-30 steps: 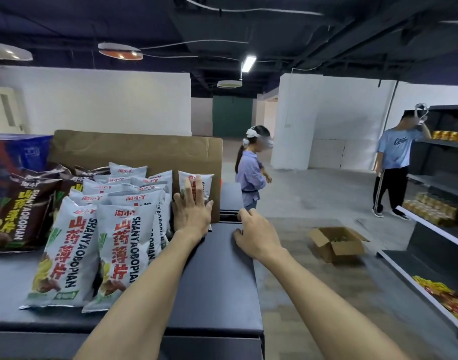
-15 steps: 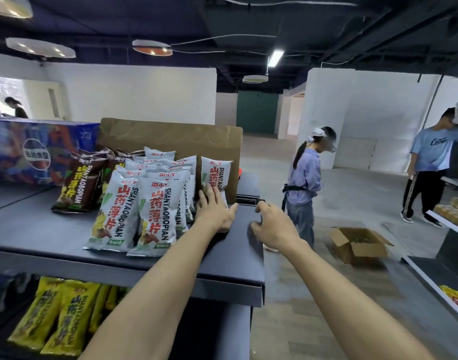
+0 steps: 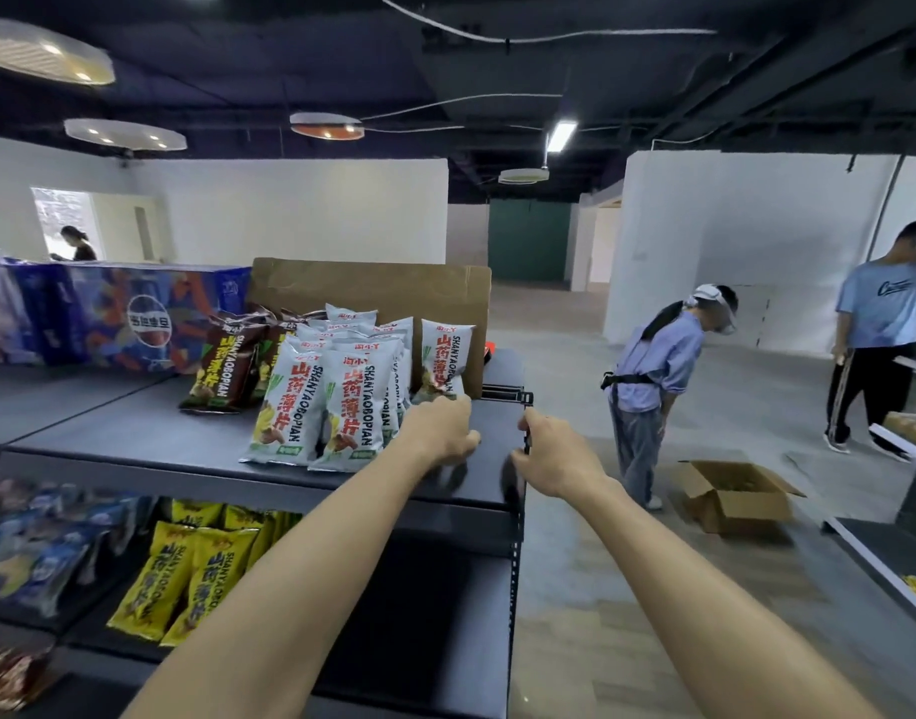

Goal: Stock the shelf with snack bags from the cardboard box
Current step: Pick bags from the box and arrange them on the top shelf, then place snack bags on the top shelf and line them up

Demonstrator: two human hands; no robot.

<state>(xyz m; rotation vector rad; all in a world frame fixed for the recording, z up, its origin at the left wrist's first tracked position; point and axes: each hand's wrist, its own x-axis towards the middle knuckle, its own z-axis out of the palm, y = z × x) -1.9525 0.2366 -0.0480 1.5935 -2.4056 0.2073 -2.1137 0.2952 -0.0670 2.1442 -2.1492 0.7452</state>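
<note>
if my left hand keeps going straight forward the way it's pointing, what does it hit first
Most likely the lone white snack bag standing just beyond the left hand on the top shelf, with the upright cardboard sheet right behind it. Depth is hard to judge here; the fingertips may already be touching the bag's base.

white snack bags (image 3: pixel 336 402) on top shelf (image 3: pixel 134 433) | hands: left (image 3: pixel 440 433) beside (fingers curled)

Dim room lit by a ceiling tube light (image 3: pixel 561 136), wide-angle bending at edges, lower-left shelf bags (image 3: pixel 41 552) blurred
</note>
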